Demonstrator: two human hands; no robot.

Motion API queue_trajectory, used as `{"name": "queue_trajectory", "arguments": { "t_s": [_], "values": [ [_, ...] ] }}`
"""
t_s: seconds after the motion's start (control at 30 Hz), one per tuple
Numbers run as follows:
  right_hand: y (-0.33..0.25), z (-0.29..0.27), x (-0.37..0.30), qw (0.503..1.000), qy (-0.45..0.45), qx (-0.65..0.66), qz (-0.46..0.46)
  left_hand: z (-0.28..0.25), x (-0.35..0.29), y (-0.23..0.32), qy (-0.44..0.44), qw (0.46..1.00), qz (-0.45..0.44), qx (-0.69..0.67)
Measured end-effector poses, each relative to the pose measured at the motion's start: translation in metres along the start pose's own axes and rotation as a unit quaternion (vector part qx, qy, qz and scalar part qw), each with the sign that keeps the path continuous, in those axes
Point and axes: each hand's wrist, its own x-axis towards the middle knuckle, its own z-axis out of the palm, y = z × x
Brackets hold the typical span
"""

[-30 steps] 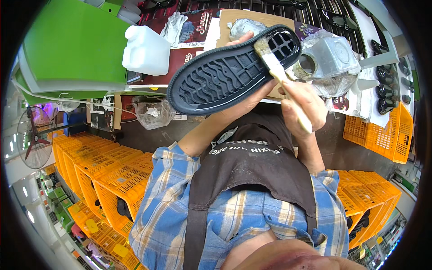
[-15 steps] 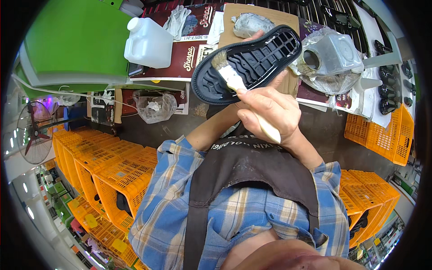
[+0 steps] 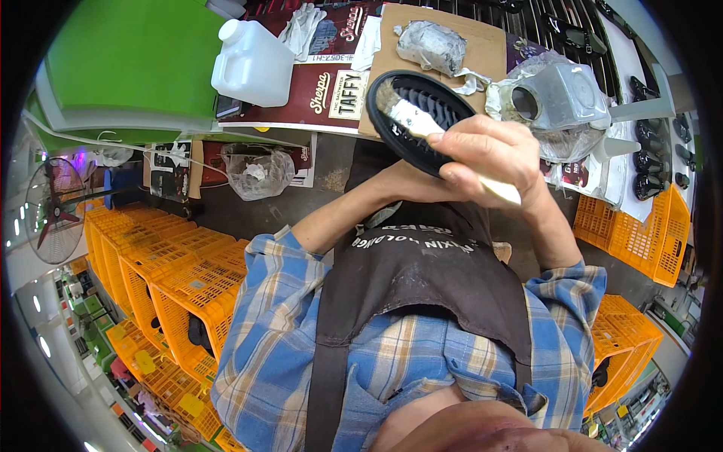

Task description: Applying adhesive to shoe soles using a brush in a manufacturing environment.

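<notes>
A black shoe sole (image 3: 413, 153) is held up over the bench edge, tilted, its ribbed hollow side partly in view. My left hand (image 3: 431, 185) grips it from below; most of those fingers are hidden behind the sole and my other hand. Between the thumb and fingers of my right hand (image 3: 493, 154) is a flat paintbrush (image 3: 413, 117) with a pale handle and white-smeared neck. Its bristles touch or hover at the sole's rounded end; I cannot tell which. A cut-open clear plastic jug (image 3: 568, 94) lies on its side to the right.
A cardboard sheet (image 3: 482, 45) bears a whitish wrapped bundle (image 3: 431, 45). Further left stand a white plastic jug (image 3: 260, 64) and pale gloves (image 3: 303, 30). Orange crates (image 3: 192, 279) flank me on both sides, and black shoes (image 3: 649, 151) line the right rack. A fan (image 3: 56, 211) is far left.
The sole has come nearer to me and turned, so its inner side shows less. My right hand moved right and slightly down with the brush. The left fingers went out of sight.
</notes>
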Motion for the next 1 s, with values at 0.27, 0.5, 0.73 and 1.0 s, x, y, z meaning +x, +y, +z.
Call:
{"name": "queue_trajectory", "arguments": {
  "t_s": [0.27,0.5,0.73,1.0],
  "values": [
    [0.028,-0.021,-0.006,0.996,-0.071,0.025,0.057,-0.033,-0.003,0.017,-0.151,0.986,-0.053,-0.038],
    [0.031,-0.024,-0.010,0.992,-0.104,0.032,0.071,-0.065,-0.004,-0.017,-0.195,0.956,-0.055,-0.213],
    [0.018,-0.024,-0.017,0.986,-0.136,0.055,0.079,-0.074,-0.022,-0.020,-0.123,0.942,-0.054,-0.309],
    [0.017,-0.053,-0.018,0.977,-0.152,0.066,0.135,-0.053,-0.024,0.018,0.104,0.889,-0.135,-0.425]
  ]
}}
